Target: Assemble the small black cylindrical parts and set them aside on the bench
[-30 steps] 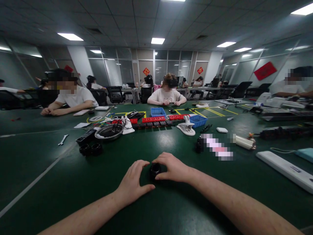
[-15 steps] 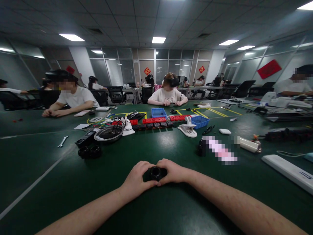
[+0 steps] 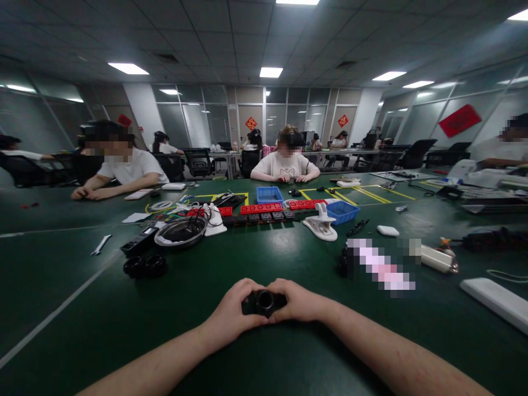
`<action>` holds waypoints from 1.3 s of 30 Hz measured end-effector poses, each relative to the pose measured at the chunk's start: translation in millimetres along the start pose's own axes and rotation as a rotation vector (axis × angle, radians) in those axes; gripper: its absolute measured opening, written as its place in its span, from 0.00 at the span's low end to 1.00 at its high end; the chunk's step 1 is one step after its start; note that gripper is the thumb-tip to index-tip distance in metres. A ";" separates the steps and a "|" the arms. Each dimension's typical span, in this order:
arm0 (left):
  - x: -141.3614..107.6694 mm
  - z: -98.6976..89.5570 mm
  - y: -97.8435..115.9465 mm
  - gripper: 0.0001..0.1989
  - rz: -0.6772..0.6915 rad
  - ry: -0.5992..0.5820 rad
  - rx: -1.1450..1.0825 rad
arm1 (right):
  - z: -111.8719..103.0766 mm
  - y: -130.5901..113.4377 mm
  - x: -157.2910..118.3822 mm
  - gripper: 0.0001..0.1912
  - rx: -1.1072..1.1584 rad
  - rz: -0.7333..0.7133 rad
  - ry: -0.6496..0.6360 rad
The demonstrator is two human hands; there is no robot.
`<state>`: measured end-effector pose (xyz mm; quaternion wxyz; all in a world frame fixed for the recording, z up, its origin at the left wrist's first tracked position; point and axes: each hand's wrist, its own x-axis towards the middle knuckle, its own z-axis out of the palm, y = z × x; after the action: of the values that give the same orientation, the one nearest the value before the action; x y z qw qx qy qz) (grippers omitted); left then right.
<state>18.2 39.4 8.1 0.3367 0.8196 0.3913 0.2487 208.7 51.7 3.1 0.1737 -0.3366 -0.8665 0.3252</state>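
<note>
The person's left hand and right hand each curve into a C, thumb spread from fingers, their tips almost meeting around a black ring-shaped piece; whether they grip it or merely surround it cannot be told. The piece stands upright, its opening facing up, on the green table. Left of and beyond that piece lie two similar black parts, then a metal bowl and a wrench. Straight beyond the piece run red socket strips; beyond it to the right stands a white clip beside a blue basket. Farthest beyond it, a co-worker in a white shirt sits under ceiling lights.
</note>
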 end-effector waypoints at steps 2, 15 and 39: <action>0.8 0.5 -0.3 0.19 -0.021 -0.002 -0.022 | -1.5 1.8 0.5 0.18 0.017 0.010 -0.023; -0.2 -0.3 -5.4 0.20 -0.013 -0.037 -0.034 | 1.2 2.8 0.6 0.19 0.068 0.120 0.002; -6.5 0.6 -4.2 0.17 0.017 -0.008 -0.037 | 5.2 -6.6 -9.5 0.21 0.110 0.069 -0.005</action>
<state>13.0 35.9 3.6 0.3511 0.8176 0.3781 0.2556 209.7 39.0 3.1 0.1783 -0.3554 -0.8355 0.3792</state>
